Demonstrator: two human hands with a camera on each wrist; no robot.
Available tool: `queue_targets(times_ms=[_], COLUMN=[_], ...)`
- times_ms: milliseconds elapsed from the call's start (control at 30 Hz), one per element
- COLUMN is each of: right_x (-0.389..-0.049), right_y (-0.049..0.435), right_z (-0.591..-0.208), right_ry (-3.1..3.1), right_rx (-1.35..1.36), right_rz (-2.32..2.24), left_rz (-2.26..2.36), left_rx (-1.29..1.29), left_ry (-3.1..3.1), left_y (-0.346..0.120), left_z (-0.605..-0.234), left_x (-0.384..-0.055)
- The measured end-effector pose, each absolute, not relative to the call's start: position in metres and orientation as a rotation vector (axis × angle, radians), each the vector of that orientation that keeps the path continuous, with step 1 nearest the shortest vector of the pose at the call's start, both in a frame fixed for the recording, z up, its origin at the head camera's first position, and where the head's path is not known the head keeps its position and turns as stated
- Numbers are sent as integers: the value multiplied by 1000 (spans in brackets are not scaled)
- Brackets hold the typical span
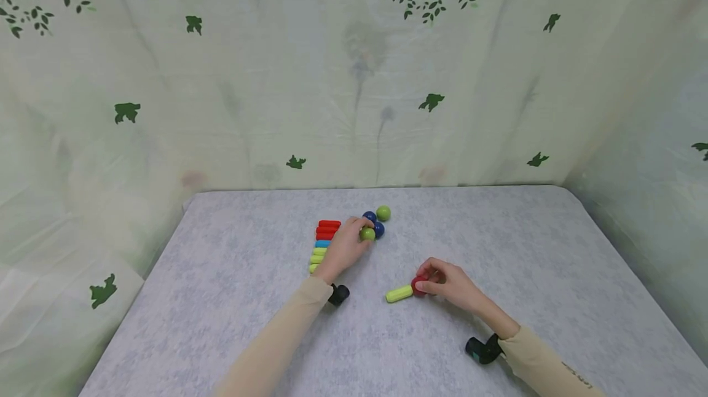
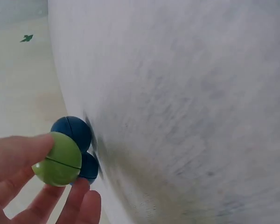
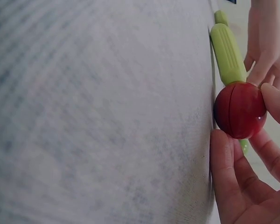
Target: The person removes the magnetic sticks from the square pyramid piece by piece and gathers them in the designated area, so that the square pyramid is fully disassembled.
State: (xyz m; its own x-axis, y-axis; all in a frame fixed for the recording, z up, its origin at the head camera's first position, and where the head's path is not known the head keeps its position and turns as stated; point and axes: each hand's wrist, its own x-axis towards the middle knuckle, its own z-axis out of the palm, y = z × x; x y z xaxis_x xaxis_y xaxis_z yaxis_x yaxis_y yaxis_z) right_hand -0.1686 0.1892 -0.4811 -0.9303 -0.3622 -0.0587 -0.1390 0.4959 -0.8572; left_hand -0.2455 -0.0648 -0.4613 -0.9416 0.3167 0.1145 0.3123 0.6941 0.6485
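Note:
My left hand pinches a green ball between thumb and fingers. Close behind that ball are two blue balls, and another green ball lies just beyond them in the head view. With its thumb and fingers, my right hand holds a red ball low at the table surface. The red ball meets one end of a ribbed yellow-green stick, which lies on the table and points left.
Left of my left hand, a column of short sticks lies side by side: several red sticks, a blue stick and several yellow-green sticks, partly hidden by the hand. A leaf-printed curtain rises behind the grey table.

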Motion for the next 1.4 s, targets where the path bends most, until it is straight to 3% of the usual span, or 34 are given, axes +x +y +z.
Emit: queue_targets(times_ms=[567, 800, 933, 1200, 1400], right_x=[-168, -157, -151, -166, -168], right_y=[188, 180, 177, 184, 186], right_z=[-481, -455, -439, -474, -480], right_ry=[2491, 2473, 2480, 2500, 2483], right_rx=[-460, -465, -462, -420, -401], right_rz=[-1434, -1433, -1430, -1452, -1489], left_rz=[1212, 1203, 1204, 1170, 1110], left_rx=[447, 468, 572, 929, 1001], left_ry=[2890, 2909, 2860, 2496, 2329], left_y=[-58, -64, -72, -79, -73], left_z=[-467, -463, -460, -455, -460], left_x=[-265, -257, -246, -213, -196])
